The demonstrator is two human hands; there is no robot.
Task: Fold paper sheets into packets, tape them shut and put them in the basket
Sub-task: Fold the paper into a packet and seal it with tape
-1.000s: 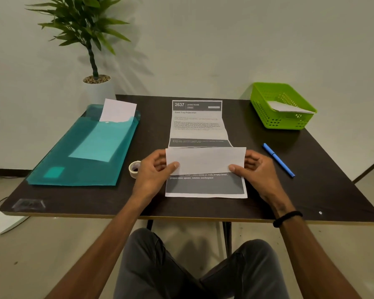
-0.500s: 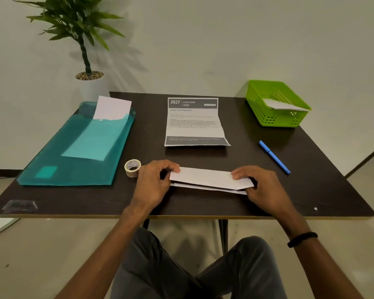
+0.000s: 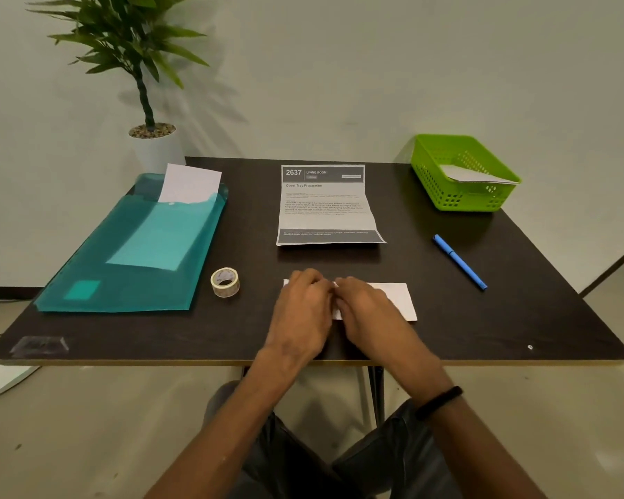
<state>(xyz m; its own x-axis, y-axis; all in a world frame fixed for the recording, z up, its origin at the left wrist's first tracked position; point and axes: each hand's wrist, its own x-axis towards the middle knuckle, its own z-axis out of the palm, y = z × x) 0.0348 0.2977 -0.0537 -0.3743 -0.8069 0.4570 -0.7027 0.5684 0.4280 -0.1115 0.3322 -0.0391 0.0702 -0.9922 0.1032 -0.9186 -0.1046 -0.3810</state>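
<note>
Now pressing flat, both palms down: left hand and right hand side by side, touching at the fingers, fingers laid fairly straight over the folded paper packet, neither one curled round it. Under the two hands, a narrow white strip lying flat on the dark table, its right end sticking out past the right hand, a sliver of its left corner showing beyond the left hand's knuckles. Just left of the left hand, apart from it, a tape roll standing on its side with the hole facing up and forward. Farther left, well apart, a teal plastic folder with a white sheet poking out of its far end. Straight ahead of the hands, a printed sheet with creases across it, headed 2637 LIVING ROOM. Right of the right hand, a blue pen lying slantwise. Beyond that, at the far right corner, a green basket holding one folded white packet. Behind the folder, a potted plant. On the right wrist, a black band.
</note>
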